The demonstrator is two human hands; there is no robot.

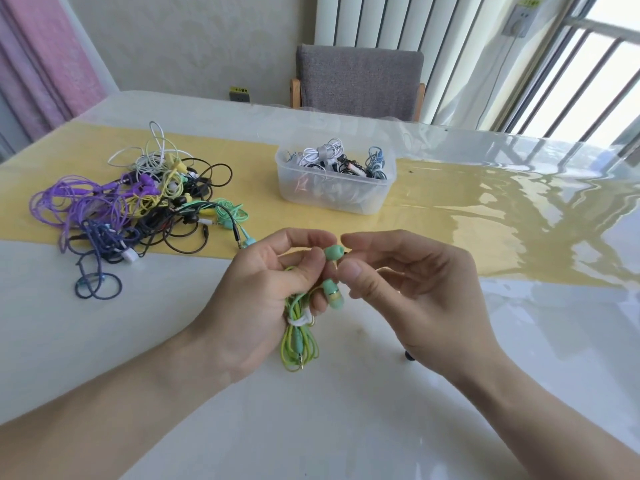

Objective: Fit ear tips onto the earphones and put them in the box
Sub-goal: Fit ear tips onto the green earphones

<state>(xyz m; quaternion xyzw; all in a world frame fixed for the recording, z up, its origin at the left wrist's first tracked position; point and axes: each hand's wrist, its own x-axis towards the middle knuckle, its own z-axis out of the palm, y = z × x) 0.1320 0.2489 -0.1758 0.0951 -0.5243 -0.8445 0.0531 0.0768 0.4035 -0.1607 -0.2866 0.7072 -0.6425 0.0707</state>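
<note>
Gripping a bundled green earphone set point(300, 336) near the centre of the table, the left hand point(258, 299) has its fingers curled round the coiled cable, which is bound by a white tie point(298, 320) and hangs below the palm. One mint-green earbud point(334, 253) is pinched at the left fingertips and points right; a second earbud point(333, 294) hangs just below it. The right hand point(405, 289) is raised just beside the upper earbud, its thumb and forefinger curled towards each other at the bud's tip; whether they pinch an ear tip there cannot be told. Both hands are above the white table point(381, 427) under a glossy clear cover. Farther off, on the yellow runner point(467, 216), stands a clear plastic box point(334, 192) holding bundled earphones in white, black and blue. To the far left lies a loose pile of tangled earphones point(138, 202) in purple, yellow, black, white, green and dark blue, partly on the runner and partly on the white surface. A small dark object point(409, 356) lies on the table just beneath the right wrist. Beyond the far edge stands a grey upholstered chair point(358, 79).
</note>
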